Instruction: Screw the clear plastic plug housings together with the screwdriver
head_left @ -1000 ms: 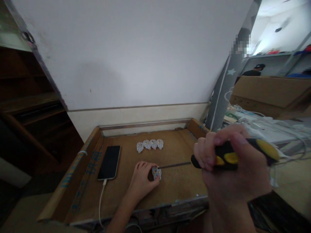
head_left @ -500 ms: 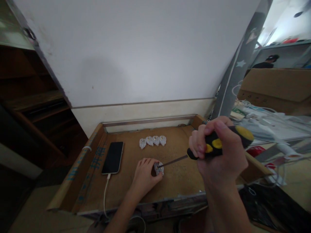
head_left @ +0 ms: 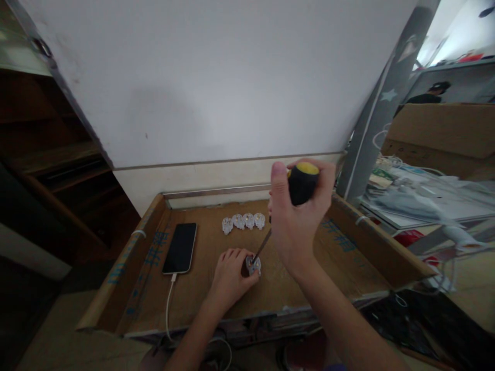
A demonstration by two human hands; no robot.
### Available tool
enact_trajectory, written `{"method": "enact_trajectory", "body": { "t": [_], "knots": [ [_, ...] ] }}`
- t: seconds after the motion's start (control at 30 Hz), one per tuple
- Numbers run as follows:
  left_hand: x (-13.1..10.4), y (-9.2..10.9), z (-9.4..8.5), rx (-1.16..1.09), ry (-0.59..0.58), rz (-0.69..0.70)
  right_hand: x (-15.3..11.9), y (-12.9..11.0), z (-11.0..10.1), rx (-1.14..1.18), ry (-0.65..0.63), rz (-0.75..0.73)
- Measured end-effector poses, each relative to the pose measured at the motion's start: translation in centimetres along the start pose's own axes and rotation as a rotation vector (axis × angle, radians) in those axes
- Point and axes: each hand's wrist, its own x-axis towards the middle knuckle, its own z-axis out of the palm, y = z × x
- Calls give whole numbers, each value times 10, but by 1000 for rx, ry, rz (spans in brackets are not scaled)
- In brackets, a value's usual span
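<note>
My left hand (head_left: 233, 275) rests on the cardboard surface, thumb and fingers closed around a small clear plastic part (head_left: 254, 266) with metal bits in it. In my right hand (head_left: 296, 221) is a screwdriver (head_left: 302, 184) with a black and yellow handle, held steeply upright. Its thin metal shaft slants down to the left, and the tip meets the clear part between my left fingers. Behind them, several similar clear plastic parts (head_left: 248, 221) lie in a row.
A phone (head_left: 180, 248) with a white cable (head_left: 168, 309) lies on the left of the cardboard tray (head_left: 367, 257), which has raised sides. A white panel (head_left: 232, 82) stands behind. At right are a grey post (head_left: 371, 118), bagged items (head_left: 410, 198), a cardboard box (head_left: 444, 129) and a person (head_left: 431, 95) farther off.
My right hand has swung left and up, bringing the screwdriver from a low slant to a steeper angle. Its tip remains at the clear part, and my left hand has barely moved.
</note>
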Motion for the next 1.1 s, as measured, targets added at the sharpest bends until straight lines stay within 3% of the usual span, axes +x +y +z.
{"method": "enact_trajectory", "body": {
  "t": [0.13, 0.27, 0.43, 0.57, 0.67, 0.73, 0.87, 0.93, 1.0, 1.1],
  "knots": [
    [-1, 1, -1, -16, -1, 3, -9, 1, 10, 17, -11, -76],
    [-2, 1, -1, 5, 24, 6, -6, 0, 1, 45, -85, -57],
    [-3, 0, 2, 3, 29, 7, 16, 3, -18, 250, -485, 186],
    [-4, -4, 5, -24, 35, 15, 32, 12, -26, 407, -581, 336],
    [-3, -5, 5, -24, 38, 25, 45, 15, -28, 363, -745, 383],
    [-4, -5, 5, -11, 48, 30, 56, 13, -28, 172, -808, 281],
    [-4, -4, 4, 10, 57, 39, 79, -2, -25, -478, -829, -175],
    [-4, -4, 4, 20, 51, 39, 85, -14, -23, -720, -895, -322],
    [-3, -3, 4, 34, 49, 32, 86, -27, -22, -823, -998, -414],
    [-3, -2, 4, 55, 48, 16, 81, -43, -22, -752, -1164, -432]
  ]
}}
